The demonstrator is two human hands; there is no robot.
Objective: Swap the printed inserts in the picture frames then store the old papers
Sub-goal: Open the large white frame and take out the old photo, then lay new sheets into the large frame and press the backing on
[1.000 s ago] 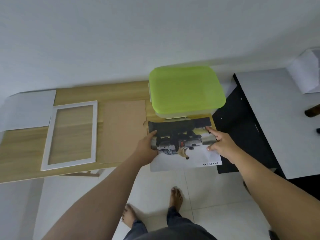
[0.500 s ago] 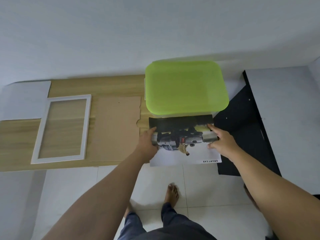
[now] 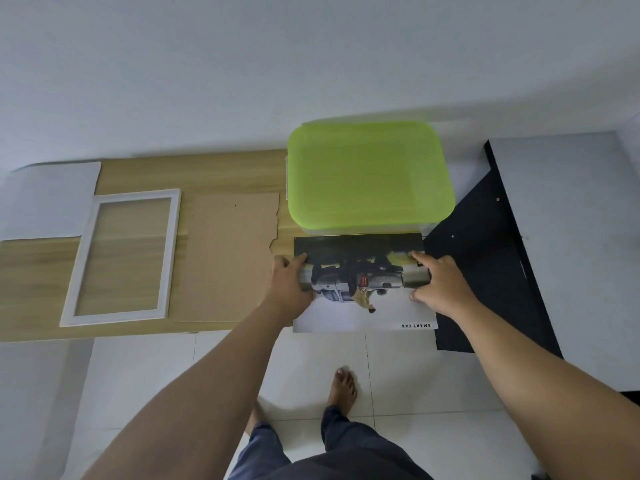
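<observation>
A printed car poster (image 3: 360, 306) marked "SMART CAR" lies at the table's front right edge, partly rolled in its middle. My left hand (image 3: 289, 289) grips the roll's left end and my right hand (image 3: 434, 284) grips its right end. Just behind the poster stands a storage box with a lime green lid (image 3: 369, 174), closed. A white picture frame (image 3: 121, 258) with clear glazing lies flat at the left. Between frame and poster lies a brown backing board (image 3: 228, 258). A white sheet (image 3: 48, 199) rests at the far left of the table.
The wooden table (image 3: 194, 171) stands against a white wall. A black panel (image 3: 485, 271) leans at the right beside a white surface (image 3: 571, 220). My bare feet are on white floor tiles (image 3: 138, 375) below the table edge.
The view has shifted so the table items sit further left. Both hands keep hold of the poster, with their grip on the rolled middle a little tighter.
</observation>
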